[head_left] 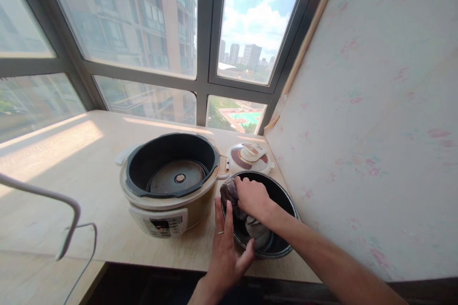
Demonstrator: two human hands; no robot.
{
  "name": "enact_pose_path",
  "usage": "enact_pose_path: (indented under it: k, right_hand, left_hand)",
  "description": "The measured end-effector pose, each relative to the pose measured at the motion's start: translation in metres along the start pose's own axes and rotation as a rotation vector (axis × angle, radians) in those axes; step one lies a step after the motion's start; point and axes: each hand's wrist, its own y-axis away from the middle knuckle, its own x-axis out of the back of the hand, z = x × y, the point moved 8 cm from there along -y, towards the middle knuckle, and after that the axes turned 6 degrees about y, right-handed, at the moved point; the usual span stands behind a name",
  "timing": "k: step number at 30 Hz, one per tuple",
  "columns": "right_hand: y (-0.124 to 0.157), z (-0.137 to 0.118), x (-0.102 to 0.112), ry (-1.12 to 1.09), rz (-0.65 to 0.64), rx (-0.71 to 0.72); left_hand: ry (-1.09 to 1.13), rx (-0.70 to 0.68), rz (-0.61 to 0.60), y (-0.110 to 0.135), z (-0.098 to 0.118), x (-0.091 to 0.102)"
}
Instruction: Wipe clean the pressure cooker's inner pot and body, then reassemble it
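Observation:
A black inner pot [277, 189] stands on the light counter, close to the wallpapered wall. Down inside it, my right hand [253, 196] is closed around a grey-brown cloth [230, 191], pressing it near the pot's left inner side. More of the cloth lies bunched along the pot's bottom. My left hand [226, 252], a ring on one finger, is at the pot's near left rim. Its fingers are stretched and spread along the outside, with the thumb over the front edge. Whether it bears firmly on the pot I cannot tell.
To the left stands an electric cooker [157, 219] without a lid, its dark well showing. Its lid [250, 156] lies behind the pot. A grey cable [43, 190] crosses the left side. Windows [143, 19] rise behind the counter [43, 209], whose front edge runs below my hands.

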Motion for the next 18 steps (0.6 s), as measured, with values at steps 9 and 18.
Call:
enact_pose_path:
  k: [9,18]
  right_hand:
    - [-0.020,0.053,-0.054,0.027,-0.182,-0.126]
    - [-0.005,0.039,-0.071,0.079,-0.314,0.109]
  left_hand:
    - [-0.115,-0.224,-0.137,-0.003,0.006,0.003]
    - [-0.070,-0.210,-0.117,0.000,0.001,0.003]
